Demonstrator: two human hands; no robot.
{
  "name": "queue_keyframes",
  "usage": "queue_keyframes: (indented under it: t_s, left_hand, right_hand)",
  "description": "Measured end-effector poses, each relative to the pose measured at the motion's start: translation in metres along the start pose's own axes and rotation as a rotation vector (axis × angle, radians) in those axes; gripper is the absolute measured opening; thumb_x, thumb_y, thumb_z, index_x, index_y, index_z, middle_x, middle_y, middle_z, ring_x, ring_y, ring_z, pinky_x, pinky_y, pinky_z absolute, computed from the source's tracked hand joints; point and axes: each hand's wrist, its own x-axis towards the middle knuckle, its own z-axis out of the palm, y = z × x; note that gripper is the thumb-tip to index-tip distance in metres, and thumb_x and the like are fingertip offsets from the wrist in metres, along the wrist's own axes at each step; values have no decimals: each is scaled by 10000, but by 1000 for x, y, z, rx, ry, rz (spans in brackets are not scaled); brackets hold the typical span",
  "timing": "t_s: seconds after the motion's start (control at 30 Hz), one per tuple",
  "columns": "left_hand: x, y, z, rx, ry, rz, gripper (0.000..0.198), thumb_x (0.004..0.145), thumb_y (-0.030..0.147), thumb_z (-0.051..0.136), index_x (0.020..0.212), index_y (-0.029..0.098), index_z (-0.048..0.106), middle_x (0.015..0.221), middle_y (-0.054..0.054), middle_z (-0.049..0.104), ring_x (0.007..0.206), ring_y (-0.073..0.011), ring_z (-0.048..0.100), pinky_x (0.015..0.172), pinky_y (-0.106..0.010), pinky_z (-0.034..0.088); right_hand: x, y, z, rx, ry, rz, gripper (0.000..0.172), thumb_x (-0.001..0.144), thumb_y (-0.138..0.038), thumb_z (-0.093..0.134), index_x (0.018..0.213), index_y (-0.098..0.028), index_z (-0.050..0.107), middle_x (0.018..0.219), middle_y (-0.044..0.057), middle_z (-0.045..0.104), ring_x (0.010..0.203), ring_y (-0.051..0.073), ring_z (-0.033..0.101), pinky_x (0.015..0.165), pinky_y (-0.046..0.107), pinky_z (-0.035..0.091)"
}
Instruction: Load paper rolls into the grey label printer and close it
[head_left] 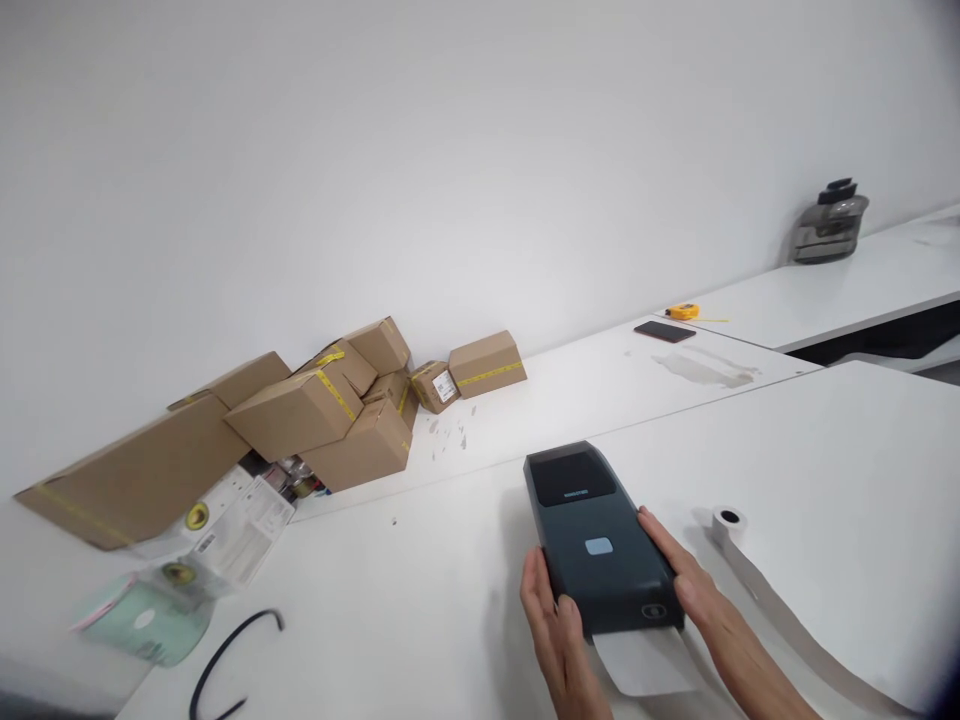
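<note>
Between my two hands is a dark, boxy label printer [611, 585] with a glossy panel at its far end and a pale button on top. White paper [641, 664] sticks out of its near end. My left hand [553, 628] grips the printer's left side near the front corner, thumb at the edge. Along the opposite side lies my right hand [694, 590], its fingers pressed to the casing. I cannot tell whether the printer rests on the table or is slightly raised. Right of it, a paper roll [728, 522] trails a long unrolled strip.
Cardboard boxes [300, 410] are piled at the back left against the wall. A black cable [217, 655] and a mint-green package [146, 620] lie at the left. Farther back are a phone [665, 331], a yellow tape measure [682, 312] and a grey translucent container [829, 228].
</note>
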Motion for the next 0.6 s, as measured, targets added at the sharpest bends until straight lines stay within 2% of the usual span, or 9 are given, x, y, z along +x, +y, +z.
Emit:
queue_keyframes:
  t_s: [0.1, 0.2, 0.3, 0.4, 0.43, 0.5, 0.6]
  left_hand:
    - [3, 8, -1, -8, -25, -6, 665, 908, 569, 462, 1470, 216, 415, 1594, -66, 349, 1481, -242, 294, 1165, -331, 346]
    - [9, 24, -1, -34, -43, -4, 666, 889, 576, 494, 1448, 216, 461, 1590, -74, 355, 1468, -265, 320, 1170, -350, 343]
    - [24, 49, 1, -79, -61, 89, 632, 877, 566, 526, 1398, 209, 518, 1566, -88, 392, 1418, -277, 406, 1154, -342, 365]
    - [57, 69, 7, -153, -92, 210, 503, 926, 513, 481, 1324, 212, 547, 1460, -105, 520, 1317, -248, 529, 1107, -362, 419]
    - [72, 71, 10, -153, -88, 238, 481, 943, 503, 455, 1304, 197, 541, 1399, -122, 571, 1271, -245, 569, 1087, -378, 435]
    - [102, 64, 15, -33, 0, 251, 411, 951, 471, 436, 1227, 190, 555, 1285, -113, 642, 1211, -208, 604, 1058, -359, 446]
    - [136, 37, 22, 70, -15, 198, 302, 862, 377, 568, 1062, 160, 629, 1179, -121, 679, 1148, -232, 616, 1031, -386, 442]
  right_hand:
    - [5, 6, -2, 27, 14, -29, 611, 938, -627, 325, 1509, -412, 357, 1597, -87, 339, 1469, 301, 314, 1210, 494, 256]
    - [11, -6, -5, 9, 10, -64, 599, 949, -610, 314, 1515, -416, 339, 1603, -81, 329, 1468, 304, 314, 1210, 494, 273]
    - [28, -41, -8, -90, -7, -202, 551, 977, -563, 291, 1511, -434, 327, 1615, -76, 303, 1477, 302, 292, 1205, 497, 286]
    - [63, -88, -9, -208, 21, -438, 518, 995, -514, 312, 1497, -392, 350, 1599, -24, 342, 1465, 294, 307, 1203, 506, 264]
    - [78, -102, -9, -231, 35, -523, 519, 992, -513, 328, 1485, -356, 374, 1591, 8, 354, 1455, 294, 322, 1192, 502, 273]
    - [111, -126, -6, -256, 90, -592, 502, 1002, -492, 322, 1459, -300, 402, 1525, 61, 443, 1402, 277, 402, 1153, 480, 329]
    - [157, -147, -2, -331, 135, -533, 511, 998, -503, 322, 1443, -269, 409, 1419, 82, 552, 1280, 274, 528, 1069, 468, 416]
